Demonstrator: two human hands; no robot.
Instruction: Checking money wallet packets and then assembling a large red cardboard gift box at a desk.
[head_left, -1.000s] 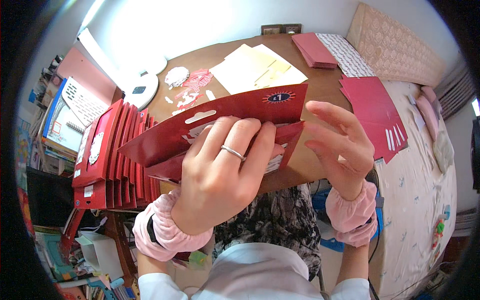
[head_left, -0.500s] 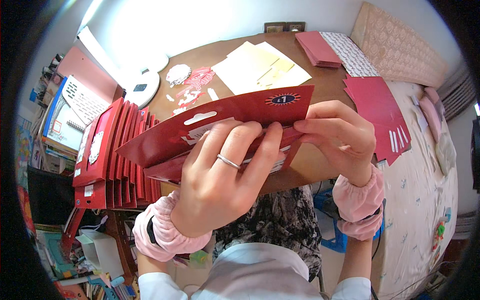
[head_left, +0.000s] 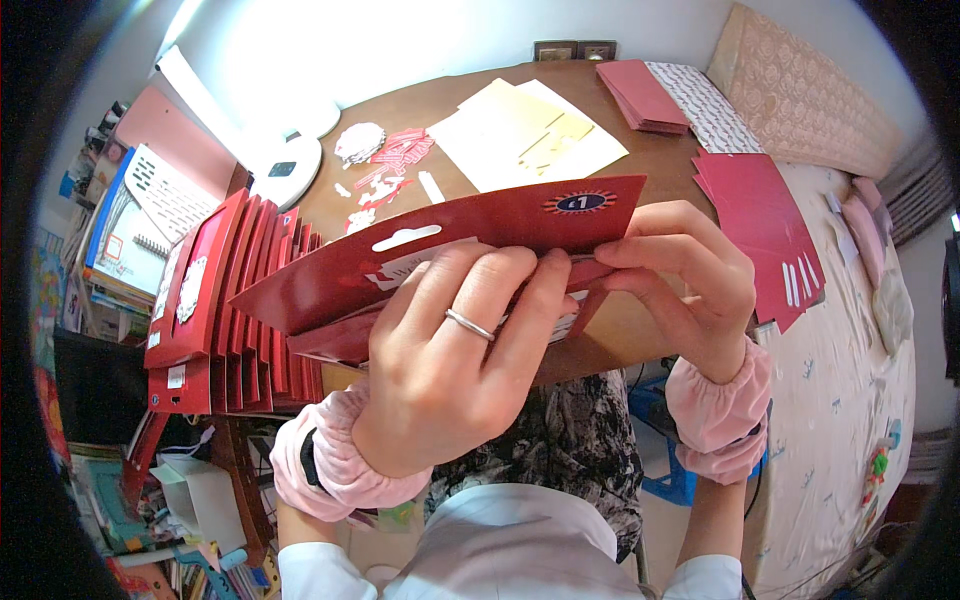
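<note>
A folded red card package (head_left: 500, 213) with a hang slot and a round dark badge is held up over the near edge of the table. My left hand (head_left: 450, 355), a ring on one finger, is closed over its near side, with fingers reaching into the fold. At the right end my right hand (head_left: 690, 280) pinches the edge of an inner red flap between thumb and fingers. Some white printed surface shows inside the fold, but the fingers hide most of it.
To the left stands a row of similar red folded packages (head_left: 225, 300). Behind lie yellow and cream paper sheets (head_left: 500, 130), red and white paper cutouts (head_left: 400, 150) and a white lamp base (head_left: 290, 170). Flat red cards (head_left: 755, 220) and patterned sheets (head_left: 700, 105) lie at the right.
Both hands and the package have shifted very slightly to the right. The grip of each hand looks the same.
</note>
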